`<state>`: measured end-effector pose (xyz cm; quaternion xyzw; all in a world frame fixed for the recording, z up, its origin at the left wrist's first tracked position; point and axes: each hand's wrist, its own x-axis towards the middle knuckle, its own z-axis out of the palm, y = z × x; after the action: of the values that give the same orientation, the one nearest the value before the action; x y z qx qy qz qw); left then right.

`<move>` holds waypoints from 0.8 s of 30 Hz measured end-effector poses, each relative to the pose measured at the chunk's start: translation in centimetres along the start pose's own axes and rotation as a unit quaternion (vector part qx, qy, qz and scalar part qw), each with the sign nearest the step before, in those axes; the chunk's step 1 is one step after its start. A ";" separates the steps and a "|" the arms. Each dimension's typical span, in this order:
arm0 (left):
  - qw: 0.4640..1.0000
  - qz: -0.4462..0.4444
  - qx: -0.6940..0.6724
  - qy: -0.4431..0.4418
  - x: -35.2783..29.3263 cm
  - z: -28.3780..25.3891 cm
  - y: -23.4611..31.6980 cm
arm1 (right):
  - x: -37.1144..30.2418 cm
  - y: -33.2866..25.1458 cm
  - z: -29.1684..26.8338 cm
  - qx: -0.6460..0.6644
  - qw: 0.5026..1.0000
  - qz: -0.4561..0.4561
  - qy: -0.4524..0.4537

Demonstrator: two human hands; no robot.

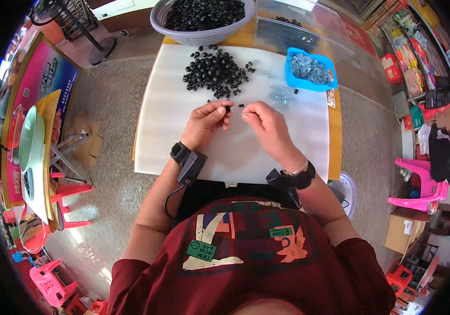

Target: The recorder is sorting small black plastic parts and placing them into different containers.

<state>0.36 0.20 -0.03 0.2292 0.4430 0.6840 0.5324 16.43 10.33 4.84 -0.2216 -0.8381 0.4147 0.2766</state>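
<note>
While the left hand [205, 124] grips a black piece [228, 109], right hand [272, 127] pinched closed, grey floor [369, 126] flanks the white-covered table [167, 113].

Left hand [203, 125] partly hides a black piece [228, 109].

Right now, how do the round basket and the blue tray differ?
The basket is round and greyish lavender; the tray is roughly rectangular and bright blue. The basket is clearly larger than the tray. The basket holds black pieces, whereas the tray holds thin silvery pieces. Both are open-topped and hold many small pieces.
</note>
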 end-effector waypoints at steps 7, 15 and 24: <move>0.999 0.004 0.019 -0.032 0.2 -0.8 -0.6 | 1.2 0.1 2.2 -0.038 0.998 -0.050 0.006; 0.999 0.001 0.035 -0.008 -0.3 -0.3 0.0 | 0.6 0.7 0.6 -0.011 0.999 0.033 0.007; 0.999 0.015 -0.032 0.008 0.2 -0.2 -0.1 | -6.6 13.3 -13.9 -0.209 0.896 0.083 0.383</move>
<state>0.18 0.31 -0.20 0.2130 0.4218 0.7076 0.5254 32.28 21.71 -0.90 -0.4847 -0.7129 0.1347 0.4886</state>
